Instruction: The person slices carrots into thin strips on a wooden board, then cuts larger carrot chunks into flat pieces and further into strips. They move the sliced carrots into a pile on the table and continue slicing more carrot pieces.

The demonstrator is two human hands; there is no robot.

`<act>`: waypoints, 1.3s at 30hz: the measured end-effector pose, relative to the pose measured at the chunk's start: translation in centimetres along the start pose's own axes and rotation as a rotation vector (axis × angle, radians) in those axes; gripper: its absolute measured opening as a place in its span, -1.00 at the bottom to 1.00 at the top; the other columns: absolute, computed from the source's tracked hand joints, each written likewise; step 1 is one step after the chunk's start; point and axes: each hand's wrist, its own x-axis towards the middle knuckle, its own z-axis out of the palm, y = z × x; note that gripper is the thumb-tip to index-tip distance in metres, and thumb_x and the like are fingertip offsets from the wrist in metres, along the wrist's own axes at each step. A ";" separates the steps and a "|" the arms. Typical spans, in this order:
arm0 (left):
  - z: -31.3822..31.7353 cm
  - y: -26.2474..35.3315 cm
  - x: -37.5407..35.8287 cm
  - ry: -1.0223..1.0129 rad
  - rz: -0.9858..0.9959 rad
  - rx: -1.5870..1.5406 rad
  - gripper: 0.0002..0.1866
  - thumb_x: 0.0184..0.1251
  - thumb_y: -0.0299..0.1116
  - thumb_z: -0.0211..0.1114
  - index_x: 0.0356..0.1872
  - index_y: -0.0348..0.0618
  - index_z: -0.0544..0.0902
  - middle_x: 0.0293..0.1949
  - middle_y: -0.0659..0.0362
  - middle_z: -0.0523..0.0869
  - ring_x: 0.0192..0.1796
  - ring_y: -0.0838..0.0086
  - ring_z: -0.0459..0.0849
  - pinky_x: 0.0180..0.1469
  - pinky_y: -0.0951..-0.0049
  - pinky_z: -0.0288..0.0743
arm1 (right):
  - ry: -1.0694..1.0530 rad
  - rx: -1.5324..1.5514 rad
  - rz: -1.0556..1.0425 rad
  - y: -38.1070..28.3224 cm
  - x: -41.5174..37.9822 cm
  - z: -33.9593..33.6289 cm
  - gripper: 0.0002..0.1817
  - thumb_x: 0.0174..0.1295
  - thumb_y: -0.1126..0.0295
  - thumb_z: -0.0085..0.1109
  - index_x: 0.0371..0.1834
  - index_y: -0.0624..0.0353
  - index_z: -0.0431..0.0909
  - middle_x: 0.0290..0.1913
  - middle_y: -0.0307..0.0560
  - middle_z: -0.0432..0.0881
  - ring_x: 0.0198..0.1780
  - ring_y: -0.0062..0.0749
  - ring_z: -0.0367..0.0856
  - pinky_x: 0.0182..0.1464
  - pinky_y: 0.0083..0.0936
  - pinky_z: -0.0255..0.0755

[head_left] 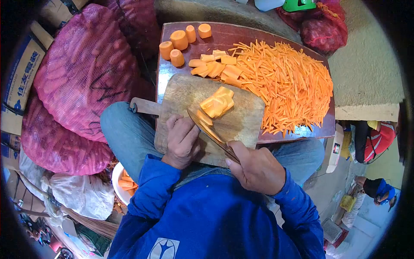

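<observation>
My right hand (261,170) is wrapped round the handle of a knife (214,137), whose blade slants up and left across a wooden cutting board (172,97). Left of the blade, my left hand (182,140) rests on the board with its fingers curled in. Whatever those fingers hold, if anything, is hidden. Thin carrot strips (205,123) lie against the blade's upper side. Just beyond them is a small pile of flat carrot slices (218,102). The board lies across my lap and overlaps the edge of a dark red tabletop (233,32).
A large heap of carrot sticks (289,86) covers the tabletop's right side. Carrot slabs (215,67) and several carrot chunks (179,39) are at its left. Red mesh sacks (86,73) stand at left, above a white bowl (117,181) holding carrot pieces. Another mesh bag (325,32) lies upper right.
</observation>
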 end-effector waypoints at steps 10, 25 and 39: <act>0.0 0.1 -0.3 0.020 -0.012 0.000 -0.52 -0.22 -0.58 0.44 -0.08 -0.32 0.75 -0.11 0.02 0.76 -0.09 0.16 0.78 0.27 -0.01 0.47 | 0.090 -0.060 -0.048 0.1 0.6 1.1 -0.72 0.53 0.19 0.23 -0.04 0.15 0.42 -0.44 0.13 0.73 -0.45 0.17 0.75 -0.40 -0.01 0.61; 0.3 0.9 0.3 0.016 0.065 0.052 -0.62 -0.11 -0.60 0.50 -0.13 -0.23 0.80 -0.12 0.09 0.79 -0.09 0.25 0.77 0.15 0.06 0.48 | 0.115 0.033 -0.023 1.0 3.1 2.9 -0.68 0.57 0.19 0.16 0.02 0.25 0.38 -0.42 0.35 0.70 -0.34 0.48 0.70 -0.24 0.28 0.58; -1.0 0.9 -0.2 -0.001 0.027 0.013 -0.64 -0.02 -0.54 0.53 -0.10 -0.27 0.78 -0.13 0.06 0.74 -0.12 0.15 0.75 -0.03 0.14 0.44 | 0.038 0.195 0.045 1.5 1.2 2.2 -0.67 0.59 0.22 0.15 0.06 0.31 0.41 -0.40 0.46 0.65 -0.29 0.51 0.68 -0.23 0.24 0.49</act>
